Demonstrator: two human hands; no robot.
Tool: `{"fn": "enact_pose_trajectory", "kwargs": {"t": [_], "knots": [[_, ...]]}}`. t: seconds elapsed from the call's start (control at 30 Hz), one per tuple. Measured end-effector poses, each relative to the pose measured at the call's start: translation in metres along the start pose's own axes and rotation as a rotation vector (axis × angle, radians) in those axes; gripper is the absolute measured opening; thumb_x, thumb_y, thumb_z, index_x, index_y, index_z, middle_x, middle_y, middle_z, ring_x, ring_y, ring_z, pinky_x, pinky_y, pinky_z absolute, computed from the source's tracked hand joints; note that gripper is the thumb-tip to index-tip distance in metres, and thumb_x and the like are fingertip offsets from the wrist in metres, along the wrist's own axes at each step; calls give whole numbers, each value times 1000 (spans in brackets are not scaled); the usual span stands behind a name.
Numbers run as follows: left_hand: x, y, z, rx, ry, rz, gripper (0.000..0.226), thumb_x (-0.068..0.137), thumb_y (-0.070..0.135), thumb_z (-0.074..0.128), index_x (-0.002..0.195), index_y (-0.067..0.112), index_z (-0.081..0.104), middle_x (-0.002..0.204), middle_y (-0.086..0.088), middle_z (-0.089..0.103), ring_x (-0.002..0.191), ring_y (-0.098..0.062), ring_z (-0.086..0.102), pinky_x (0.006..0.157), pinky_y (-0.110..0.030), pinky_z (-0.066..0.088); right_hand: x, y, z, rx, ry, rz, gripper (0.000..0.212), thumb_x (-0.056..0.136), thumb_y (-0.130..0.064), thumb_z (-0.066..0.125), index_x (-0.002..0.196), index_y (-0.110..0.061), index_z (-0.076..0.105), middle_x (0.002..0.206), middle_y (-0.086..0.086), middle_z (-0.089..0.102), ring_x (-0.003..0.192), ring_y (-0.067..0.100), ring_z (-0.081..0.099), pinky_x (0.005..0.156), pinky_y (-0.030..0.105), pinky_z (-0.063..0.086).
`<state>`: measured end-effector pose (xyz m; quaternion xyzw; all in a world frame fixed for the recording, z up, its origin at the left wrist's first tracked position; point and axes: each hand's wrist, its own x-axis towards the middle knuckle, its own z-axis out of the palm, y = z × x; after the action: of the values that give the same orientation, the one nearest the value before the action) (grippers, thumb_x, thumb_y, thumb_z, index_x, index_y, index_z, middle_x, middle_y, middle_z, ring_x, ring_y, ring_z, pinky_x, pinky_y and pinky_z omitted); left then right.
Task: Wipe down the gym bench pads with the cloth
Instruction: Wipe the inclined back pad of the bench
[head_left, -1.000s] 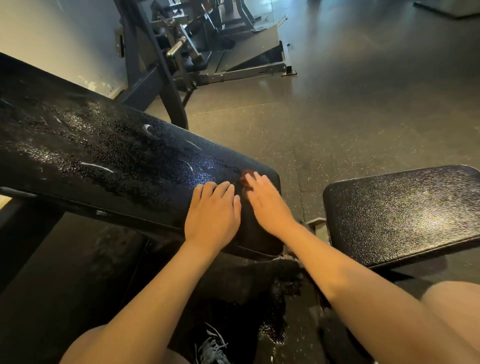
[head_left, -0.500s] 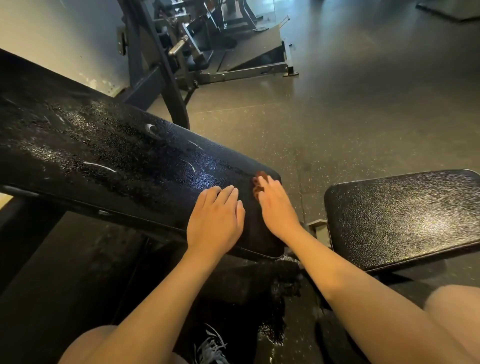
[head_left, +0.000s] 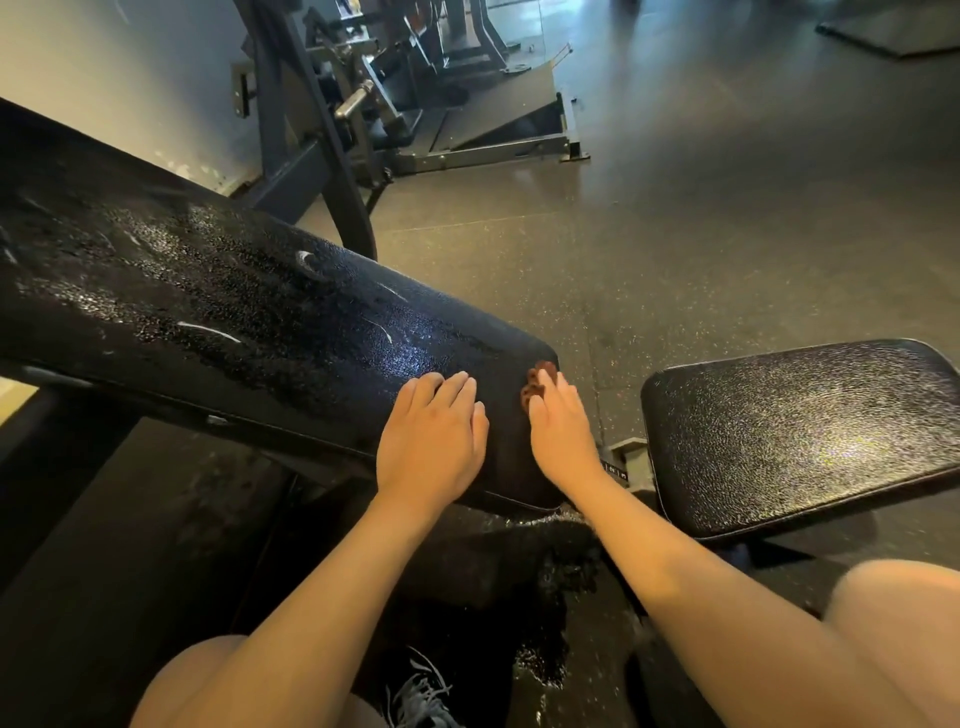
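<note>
My right-hand fingers (head_left: 550, 397) press flat on a small brown cloth (head_left: 537, 383), which has slid in the last second from mid-pad to the rounded end corner of the long back pad (head_left: 270, 312); I can't tell if they pinch it or only pin it. The right hand (head_left: 561, 431) has turned edge-on with that stroke. My left hand (head_left: 431, 441) has barely moved, fingers loosely extended, palm bracing the worktop. I judge this wet pad's end nearly covered; the seat pad (head_left: 800, 431) just beside comes next.
</note>
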<state>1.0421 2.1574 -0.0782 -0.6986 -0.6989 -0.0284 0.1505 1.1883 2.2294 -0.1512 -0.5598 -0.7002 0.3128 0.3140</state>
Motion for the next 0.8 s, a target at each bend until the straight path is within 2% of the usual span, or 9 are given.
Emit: {"fn": "enact_pose_trajectory", "kwargs": {"t": [0.07,0.17,0.27,0.33,0.4,0.5,0.6,0.7,0.8], "knots": [[2,0,0,-4,-3,-3,50,104,38,30,140,16,57,141,2,60,130,-21,48,110,-40,34,-6,-6,6,-42,18,-37,47,106,-16,31,151,-6,35,161,10,27,151,31,18,124,46,14],[9,2,-2,-15,7,-16,44,104,36,38,137,16,60,138,1,62,127,-22,50,108,-41,35,-17,-18,7,-65,-56,-257,49,108,-18,33,156,-12,27,165,5,17,153,22,4,124,34,3],[29,8,-1,-2,-37,2,43,104,36,36,132,17,61,135,2,62,123,-22,51,107,-43,31,18,-14,-2,-74,-97,-290,49,108,-15,32,156,-9,24,164,7,19,153,24,8,122,30,2],[43,11,3,8,-99,12,46,105,37,31,135,18,58,140,3,58,127,-23,47,109,-43,28,49,-3,-4,-10,-85,-154,46,106,-11,34,152,-2,32,159,14,30,149,32,23,122,36,13],[54,11,7,16,-134,11,48,106,37,28,141,17,53,146,3,53,131,-23,43,110,-43,27,64,12,-5,46,-27,73,46,106,-18,32,152,-9,34,155,15,35,142,33,35,117,42,27],[66,6,12,18,-119,0,47,106,36,30,144,16,51,148,2,51,133,-23,43,111,-42,30,76,21,6,41,-9,192,47,107,-26,27,153,-14,32,156,11,34,142,30,35,117,43,30],[82,5,13,4,-98,-9,42,105,34,32,134,16,57,137,0,58,125,-24,48,105,-42,34,90,-7,5,26,-25,-33,43,106,-17,33,148,-8,40,154,11,39,144,28,31,121,40,23],[88,6,14,-8,-80,-21,39,105,35,31,126,18,60,129,1,61,120,-23,50,103,-42,35,99,-28,2,63,-164,-250,44,107,-17,36,151,-14,38,158,2,35,149,19,23,118,26,12],[84,6,18,-3,-91,-16,46,106,37,29,141,18,53,146,1,54,131,-23,44,111,-43,31,98,-8,3,98,-73,-238,40,106,-21,37,145,-20,47,146,-1,47,137,13,39,115,25,28]]}}
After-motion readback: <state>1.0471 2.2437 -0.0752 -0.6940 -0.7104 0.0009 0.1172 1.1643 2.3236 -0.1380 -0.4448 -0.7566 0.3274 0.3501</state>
